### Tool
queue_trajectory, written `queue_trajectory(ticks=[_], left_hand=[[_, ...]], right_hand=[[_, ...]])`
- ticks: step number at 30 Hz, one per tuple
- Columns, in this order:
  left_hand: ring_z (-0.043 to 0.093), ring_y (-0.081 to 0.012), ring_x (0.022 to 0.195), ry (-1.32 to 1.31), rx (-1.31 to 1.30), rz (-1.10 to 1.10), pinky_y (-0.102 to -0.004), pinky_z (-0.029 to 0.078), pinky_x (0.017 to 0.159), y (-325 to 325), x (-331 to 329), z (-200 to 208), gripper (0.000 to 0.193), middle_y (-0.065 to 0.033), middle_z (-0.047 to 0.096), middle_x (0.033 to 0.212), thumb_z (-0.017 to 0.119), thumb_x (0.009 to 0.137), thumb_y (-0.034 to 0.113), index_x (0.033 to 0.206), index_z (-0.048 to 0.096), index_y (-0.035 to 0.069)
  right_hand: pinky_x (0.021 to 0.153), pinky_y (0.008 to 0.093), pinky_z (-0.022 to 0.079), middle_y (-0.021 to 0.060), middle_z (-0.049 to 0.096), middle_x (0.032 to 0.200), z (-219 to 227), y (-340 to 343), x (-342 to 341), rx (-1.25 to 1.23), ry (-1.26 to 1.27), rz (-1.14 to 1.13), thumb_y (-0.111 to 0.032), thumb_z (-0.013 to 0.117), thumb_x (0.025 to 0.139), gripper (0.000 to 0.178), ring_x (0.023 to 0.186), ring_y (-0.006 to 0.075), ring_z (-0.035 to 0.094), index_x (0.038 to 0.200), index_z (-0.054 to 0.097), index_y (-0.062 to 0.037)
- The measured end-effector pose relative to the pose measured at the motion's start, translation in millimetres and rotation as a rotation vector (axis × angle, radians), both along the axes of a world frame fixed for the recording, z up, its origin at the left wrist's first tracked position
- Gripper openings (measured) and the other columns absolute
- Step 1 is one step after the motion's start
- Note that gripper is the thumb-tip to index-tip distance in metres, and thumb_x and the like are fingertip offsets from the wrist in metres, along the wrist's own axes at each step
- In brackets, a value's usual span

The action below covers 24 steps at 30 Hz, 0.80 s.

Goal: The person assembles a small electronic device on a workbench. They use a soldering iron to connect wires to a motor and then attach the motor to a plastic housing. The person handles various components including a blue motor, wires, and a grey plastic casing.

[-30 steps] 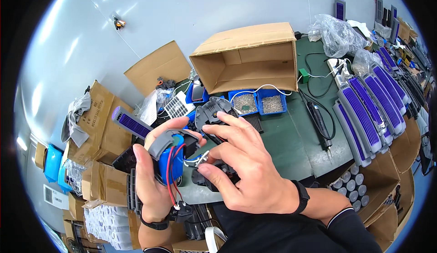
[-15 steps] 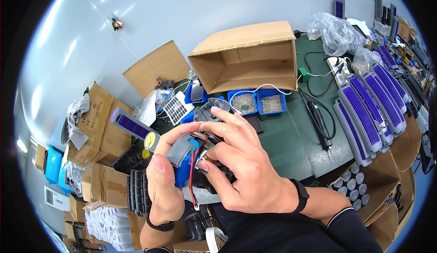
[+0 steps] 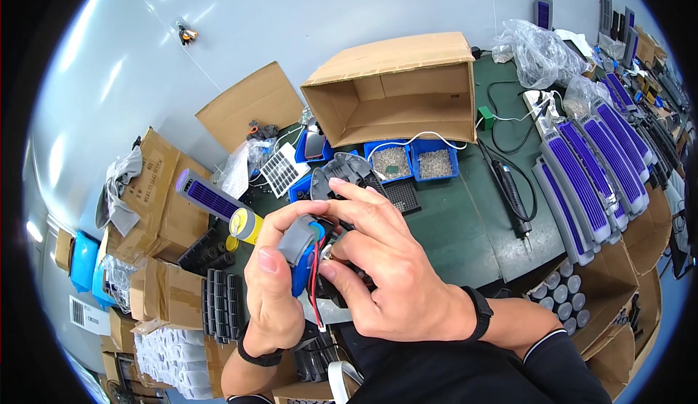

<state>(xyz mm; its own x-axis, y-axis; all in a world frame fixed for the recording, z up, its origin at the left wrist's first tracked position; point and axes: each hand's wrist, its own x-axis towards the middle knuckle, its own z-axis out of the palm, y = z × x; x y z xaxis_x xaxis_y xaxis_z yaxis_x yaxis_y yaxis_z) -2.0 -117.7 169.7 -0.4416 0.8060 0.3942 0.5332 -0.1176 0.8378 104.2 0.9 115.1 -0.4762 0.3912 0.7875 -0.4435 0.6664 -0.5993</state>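
Observation:
Close in front of me, my left hand [image 3: 270,295] is wrapped round a small assembly with a blue battery pack [image 3: 299,277] and a curved grey plastic piece [image 3: 297,240]. Red and black wires [image 3: 315,288] hang from it, ending in a small white plug [image 3: 321,328]. My right hand [image 3: 400,280] reaches in from the right, thumb and index finger closed on a small shiny metal part at the assembly's side. Fingers hide most of that part. Just beyond the fingertips lies a dark grey plastic housing [image 3: 338,174].
Blue bins of screws [image 3: 435,164] stand before an open cardboard box [image 3: 385,124]. An electric screwdriver [image 3: 512,200] lies on the green table [image 3: 451,215]. Several purple-grey slatted units [image 3: 582,179] are stacked right. A yellow can [image 3: 246,224] and cartons [image 3: 169,288] are at left.
Both hands have shifted slightly, the left a little to the right with the assembly. More of the yellow can and the grey housing shows. The grip looks the same.

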Motion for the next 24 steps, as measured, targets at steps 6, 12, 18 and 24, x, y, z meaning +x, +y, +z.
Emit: queue_trajectory(ticks=[6,12,18,24], left_hand=[[0.065,-0.0220,0.115,-0.094,0.011,0.010,-0.0346,0.049,0.102,-12,-8,1,0.082,-0.0173,0.067,0.122,0.028,0.108,0.066,0.137,0.056,-0.006],[0.065,-0.0224,0.113,-0.087,-0.037,-0.001,-0.0342,0.049,0.102,-14,-20,-3,0.082,-0.0175,0.067,0.121,0.027,0.108,0.066,0.137,0.057,-0.006],[0.061,-0.0240,0.120,0.052,-0.113,0.007,-0.0356,0.044,0.106,-15,-17,-4,0.081,-0.0175,0.066,0.124,0.031,0.107,0.065,0.138,0.057,-0.006],[0.063,-0.0303,0.116,0.271,-0.172,0.006,-0.0383,0.045,0.103,-10,-13,2,0.068,-0.0212,0.065,0.123,0.041,0.106,0.053,0.134,0.060,-0.006]], right_hand=[[0.113,0.0651,0.033,0.0221,0.063,0.130,-1,-5,2,0.019,-0.064,-0.039,-0.017,0.078,0.088,0.018,0.139,0.0488,0.048,0.089,0.070,-0.0001],[0.113,0.0634,0.036,0.0216,0.063,0.132,-6,1,16,-0.016,-0.096,-0.041,-0.022,0.087,0.081,0.028,0.140,0.0487,0.048,0.093,0.072,-0.0011],[0.110,0.0523,0.045,0.0216,0.068,0.125,-21,13,37,-0.114,-0.039,-0.028,-0.013,0.090,0.077,0.031,0.133,0.0472,0.056,0.097,0.070,0.0000],[0.109,0.0507,0.046,0.0221,0.065,0.129,-48,11,43,-0.221,-0.092,0.116,-0.021,0.091,0.080,0.053,0.130,0.0441,0.058,0.120,0.063,-0.0004]])
